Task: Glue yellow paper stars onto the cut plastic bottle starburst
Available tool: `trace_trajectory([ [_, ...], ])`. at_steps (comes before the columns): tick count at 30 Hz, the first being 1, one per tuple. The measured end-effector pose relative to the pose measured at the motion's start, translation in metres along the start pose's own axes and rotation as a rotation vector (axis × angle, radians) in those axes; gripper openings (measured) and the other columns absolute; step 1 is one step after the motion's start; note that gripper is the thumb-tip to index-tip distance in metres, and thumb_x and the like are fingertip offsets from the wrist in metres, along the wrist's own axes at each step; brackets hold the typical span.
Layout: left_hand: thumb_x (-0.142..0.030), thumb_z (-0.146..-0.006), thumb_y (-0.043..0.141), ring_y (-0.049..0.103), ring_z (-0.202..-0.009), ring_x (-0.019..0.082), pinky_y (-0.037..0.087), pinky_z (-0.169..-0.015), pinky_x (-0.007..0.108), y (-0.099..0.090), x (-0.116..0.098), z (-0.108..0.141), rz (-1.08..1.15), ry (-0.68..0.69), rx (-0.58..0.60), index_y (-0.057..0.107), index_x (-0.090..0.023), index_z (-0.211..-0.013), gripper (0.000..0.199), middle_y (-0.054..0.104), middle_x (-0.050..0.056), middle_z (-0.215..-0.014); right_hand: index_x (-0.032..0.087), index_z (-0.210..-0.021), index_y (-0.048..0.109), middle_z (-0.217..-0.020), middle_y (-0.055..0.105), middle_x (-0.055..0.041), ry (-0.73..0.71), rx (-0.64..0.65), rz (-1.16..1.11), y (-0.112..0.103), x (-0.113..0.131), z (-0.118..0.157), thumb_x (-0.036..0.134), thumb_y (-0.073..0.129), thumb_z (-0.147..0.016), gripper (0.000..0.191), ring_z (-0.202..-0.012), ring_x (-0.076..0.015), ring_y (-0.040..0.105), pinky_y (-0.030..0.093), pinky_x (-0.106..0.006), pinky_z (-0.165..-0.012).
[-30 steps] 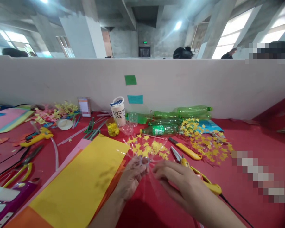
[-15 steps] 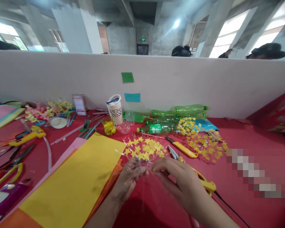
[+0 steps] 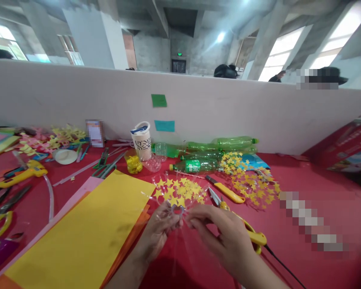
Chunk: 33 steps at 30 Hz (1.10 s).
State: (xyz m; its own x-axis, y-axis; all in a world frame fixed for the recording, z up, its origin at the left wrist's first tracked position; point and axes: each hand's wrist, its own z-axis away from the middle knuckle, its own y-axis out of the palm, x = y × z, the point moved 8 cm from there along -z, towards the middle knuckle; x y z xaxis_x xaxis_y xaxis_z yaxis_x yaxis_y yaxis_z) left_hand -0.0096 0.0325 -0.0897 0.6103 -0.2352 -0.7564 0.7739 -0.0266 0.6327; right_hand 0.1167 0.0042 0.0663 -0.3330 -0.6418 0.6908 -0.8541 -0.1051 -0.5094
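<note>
A clear plastic bottle top (image 3: pixel 178 210), cut into thin strips that fan outward, is gripped near its round neck by my left hand (image 3: pixel 156 230). Yellow paper stars (image 3: pixel 182 192) sit on the strips along the far side. My right hand (image 3: pixel 224 230) is closed in a pinch at the right side of the neck, fingertips at the clear strips; which strip is between them is hard to see. Transparent strips hang toward me below the neck. Just beyond the right hand are scissors (image 3: pixel 215 196) and a yellow utility knife (image 3: pixel 228 192).
Yellow paper sheets (image 3: pixel 78 228) lie left. Green plastic bottles (image 3: pixel 195 165), a white cup (image 3: pixel 142 144) and a tub of yellow pieces (image 3: pixel 134 163) stand along the white partition (image 3: pixel 108 96). A yellow glue gun (image 3: pixel 27 172) lies far left. A corded yellow tool (image 3: pixel 257 237) lies right.
The whole view has shifted slightly, with things on the table now farther left. My right fingertips have drawn together beside the neck; my left hand keeps its hold.
</note>
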Motion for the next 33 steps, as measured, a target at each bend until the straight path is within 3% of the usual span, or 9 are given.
trace_trajectory([
  [15,-0.015,-0.075,0.07,0.055,-0.068,0.007,0.043,-0.069,0.021,0.003,-0.007,0.001,-0.001,0.028,0.008,0.06,-0.019,-0.089,0.018,0.063,-0.002,-0.084,0.021,-0.098,0.064,-0.089,0.07,-0.0002,-0.083,0.041,0.053,0.001,0.008,-0.003,0.009,0.053,-0.087,0.02,-0.082,-0.0094,0.066,0.052,-0.018,-0.075],
  [21,-0.015,-0.074,0.071,0.055,-0.066,0.009,0.041,-0.067,0.022,0.007,-0.007,0.002,-0.01,0.02,0.027,0.06,-0.019,-0.084,0.015,0.06,-0.003,-0.073,0.022,-0.098,0.062,-0.088,0.07,-0.0003,-0.118,0.013,0.122,0.0,0.009,0.0,0.01,0.053,-0.088,0.017,-0.08,-0.0118,0.065,0.053,-0.021,-0.073],
  [28,-0.015,-0.072,0.07,0.058,-0.067,0.011,0.042,-0.067,0.025,0.006,0.0,0.003,-0.001,0.005,0.028,0.062,-0.021,-0.088,0.019,0.064,-0.002,-0.081,0.019,-0.1,0.059,-0.087,0.067,-0.003,-0.203,-0.045,0.177,-0.001,0.017,0.008,0.006,0.049,-0.088,0.02,-0.081,-0.0138,0.064,0.052,-0.024,-0.073],
  [33,-0.016,-0.072,0.072,0.059,-0.068,0.01,0.043,-0.068,0.024,0.002,-0.001,0.004,-0.004,0.024,0.0,0.061,-0.02,-0.092,0.023,0.062,-0.002,-0.078,0.022,-0.104,0.059,-0.094,0.067,-0.0015,-0.116,0.028,0.135,0.003,0.011,0.006,0.01,0.052,-0.089,0.021,-0.089,-0.013,0.063,0.051,-0.024,-0.08],
])
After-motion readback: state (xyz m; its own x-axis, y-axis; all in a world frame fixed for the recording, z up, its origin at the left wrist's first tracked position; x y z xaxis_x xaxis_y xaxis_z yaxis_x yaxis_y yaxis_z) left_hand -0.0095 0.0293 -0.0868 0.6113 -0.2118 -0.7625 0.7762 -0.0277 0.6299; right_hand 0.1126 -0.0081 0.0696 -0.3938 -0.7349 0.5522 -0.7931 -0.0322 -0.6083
